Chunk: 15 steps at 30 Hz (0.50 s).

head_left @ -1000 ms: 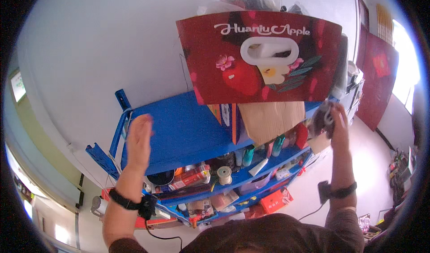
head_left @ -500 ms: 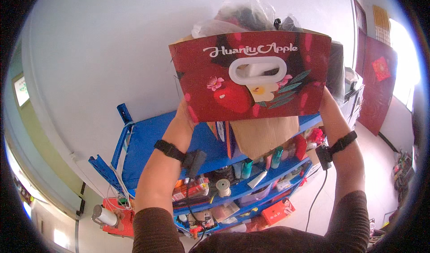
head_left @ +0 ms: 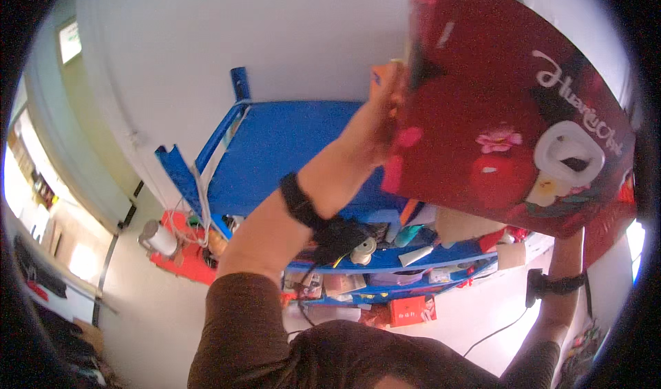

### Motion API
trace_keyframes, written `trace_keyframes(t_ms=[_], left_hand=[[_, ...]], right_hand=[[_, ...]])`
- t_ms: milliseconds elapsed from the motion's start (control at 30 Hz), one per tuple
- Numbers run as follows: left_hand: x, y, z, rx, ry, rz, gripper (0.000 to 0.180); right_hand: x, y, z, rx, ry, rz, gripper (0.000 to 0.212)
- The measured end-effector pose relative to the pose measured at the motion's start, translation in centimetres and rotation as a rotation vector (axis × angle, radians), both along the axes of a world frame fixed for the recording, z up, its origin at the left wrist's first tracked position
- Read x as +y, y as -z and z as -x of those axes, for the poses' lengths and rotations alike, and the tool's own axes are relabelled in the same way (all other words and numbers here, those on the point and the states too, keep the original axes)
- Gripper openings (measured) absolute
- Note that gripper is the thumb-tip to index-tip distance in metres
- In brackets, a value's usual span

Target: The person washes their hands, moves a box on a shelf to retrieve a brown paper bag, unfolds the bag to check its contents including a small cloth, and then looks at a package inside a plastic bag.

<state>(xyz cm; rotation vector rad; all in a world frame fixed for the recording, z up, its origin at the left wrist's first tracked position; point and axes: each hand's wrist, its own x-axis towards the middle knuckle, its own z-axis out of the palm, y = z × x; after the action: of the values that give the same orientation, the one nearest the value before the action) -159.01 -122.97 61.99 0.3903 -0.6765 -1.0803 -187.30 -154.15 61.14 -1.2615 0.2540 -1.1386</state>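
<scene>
- Apple carton [head_left: 475, 107] had swung rightward, tilted, over right end of blue shelf [head_left: 296, 141].
- Left hand [head_left: 383, 117] gripped its left edge; right hand was hidden, grip unclear.
- Judged: carrying step; levelling likely needed next.

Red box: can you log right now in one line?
left hand: on left edge of red box; right hand: hidden by red box; red box: tilted; blue shelf: partly covered

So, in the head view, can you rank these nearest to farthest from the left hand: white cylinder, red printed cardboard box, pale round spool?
1. Red printed cardboard box: touching the left hand, on its right.
2. Pale round spool: below, on a blue shelf.
3. White cylinder: farthest, lower left.
</scene>
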Motion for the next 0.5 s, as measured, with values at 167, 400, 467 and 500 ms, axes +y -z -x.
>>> trace_keyframes(t_ms=[167,400,467,500], left_hand=[[0.3,-0.1,1.2,-0.062,-0.087,0.097,0.041],[1.3,0.8,2.0,-0.171,-0.392,0.169,0.045],[0.4,1.1,1.9,-0.169,-0.419,0.201,0.046],[0.3,1.1,1.4,-0.187,-0.380,0.212,0.047]], right_hand=[[-0.3,0.7,0.6,0.055,0.052,0.025,0.032],[0.5,2.8,1.9,0.087,0.090,0.033,0.032],[0.9,2.6,2.9,0.099,0.116,0.047,0.032],[0.9,2.8,2.6,0.104,0.114,0.047,0.032]])
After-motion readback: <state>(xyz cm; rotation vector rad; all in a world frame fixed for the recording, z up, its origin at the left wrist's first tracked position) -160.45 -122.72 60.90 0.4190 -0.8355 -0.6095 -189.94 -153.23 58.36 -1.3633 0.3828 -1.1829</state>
